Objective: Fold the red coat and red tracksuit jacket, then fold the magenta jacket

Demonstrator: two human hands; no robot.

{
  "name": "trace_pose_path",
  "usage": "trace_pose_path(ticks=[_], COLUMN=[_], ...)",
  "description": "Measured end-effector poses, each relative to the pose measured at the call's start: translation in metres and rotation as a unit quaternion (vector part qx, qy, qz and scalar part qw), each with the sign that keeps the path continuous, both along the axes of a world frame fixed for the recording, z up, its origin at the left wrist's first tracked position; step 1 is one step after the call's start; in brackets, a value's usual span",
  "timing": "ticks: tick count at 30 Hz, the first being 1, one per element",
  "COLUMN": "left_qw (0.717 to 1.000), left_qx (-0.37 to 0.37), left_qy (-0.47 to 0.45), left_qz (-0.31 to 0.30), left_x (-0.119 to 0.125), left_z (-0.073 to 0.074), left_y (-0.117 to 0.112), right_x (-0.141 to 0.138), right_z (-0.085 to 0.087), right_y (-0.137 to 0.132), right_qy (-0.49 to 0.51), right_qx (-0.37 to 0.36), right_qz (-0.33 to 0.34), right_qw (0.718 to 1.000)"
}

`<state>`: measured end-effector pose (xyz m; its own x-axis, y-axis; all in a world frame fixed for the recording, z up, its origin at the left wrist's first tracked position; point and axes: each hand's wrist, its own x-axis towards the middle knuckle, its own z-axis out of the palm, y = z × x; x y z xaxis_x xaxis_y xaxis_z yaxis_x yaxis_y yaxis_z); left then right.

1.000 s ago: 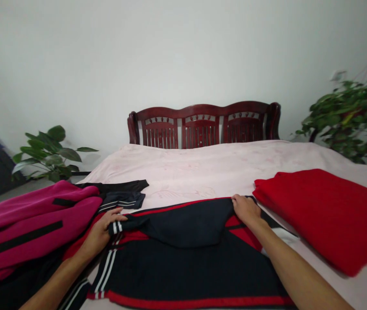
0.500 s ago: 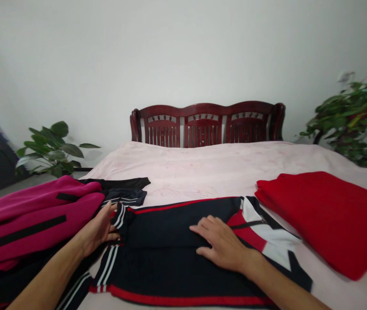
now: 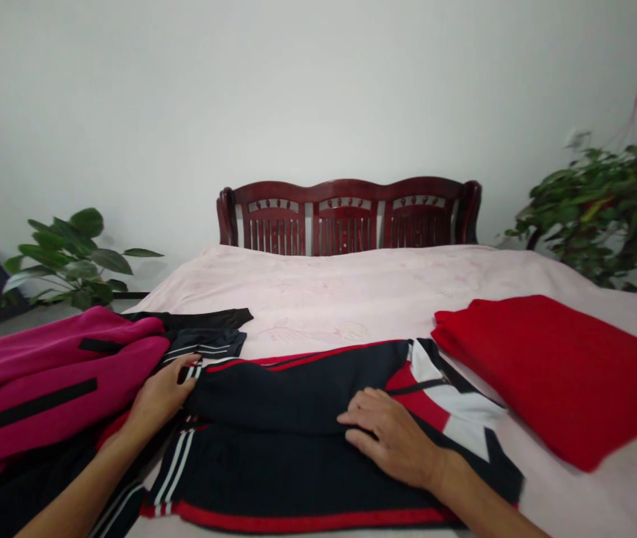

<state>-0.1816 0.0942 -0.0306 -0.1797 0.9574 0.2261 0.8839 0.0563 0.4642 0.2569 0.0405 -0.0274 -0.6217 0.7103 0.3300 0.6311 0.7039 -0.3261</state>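
A dark navy jacket (image 3: 274,471) with red edging, white-striped ribbed ends and a white-and-red panel lies spread in front of me. At its far left corner my left hand (image 3: 161,396) is closed on the striped ribbed end, thumb and fingers pinching the fabric. My right hand (image 3: 394,437) rests palm down on the middle of the jacket, beside the red panel, fingers loosely stretched and holding nothing. Part of the jacket under my right hand and forearm is hidden.
Magenta clothing (image 3: 60,373) with black strips lies at left, over dark garments (image 3: 206,340). A folded red cloth (image 3: 554,373) lies at right. All rest on a pink bedsheet (image 3: 307,291). Beyond are a dark wooden bench back (image 3: 346,217) and leafy plants (image 3: 80,258) (image 3: 610,209).
My left hand has closed on the jacket's striped end, and the fabric there has shifted and bunched slightly. My right hand stays on the jacket. The view has turned slightly to the right.
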Motion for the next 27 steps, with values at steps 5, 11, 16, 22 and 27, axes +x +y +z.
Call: trace_pose_path(ticks=[5, 11, 16, 22, 27], left_qw=[0.975, 0.953, 0.947, 0.940, 0.938], left_qx=[0.118, 0.023, -0.001, 0.016, 0.012], left_qy=[0.170, 0.234, 0.288, 0.313, 0.319], left_qz=[-0.078, -0.193, -0.143, -0.133, -0.131], left_x=[0.040, 0.098, 0.092, 0.093, 0.098], left_z=[0.008, -0.014, -0.032, -0.029, -0.029], left_y=[-0.023, -0.032, -0.031, -0.036, -0.037], right_x=[0.013, 0.041, 0.080, 0.078, 0.015], right_z=[0.000, -0.024, -0.038, -0.023, 0.003], right_y=[0.035, 0.093, 0.121, 0.127, 0.095], right_qy=[0.064, -0.146, -0.226, -0.227, -0.209], right_qx=[0.027, -0.032, -0.071, -0.084, -0.040], right_qz=[-0.174, -0.257, -0.367, -0.398, -0.369], right_qw=[0.982, 0.955, 0.900, 0.885, 0.905])
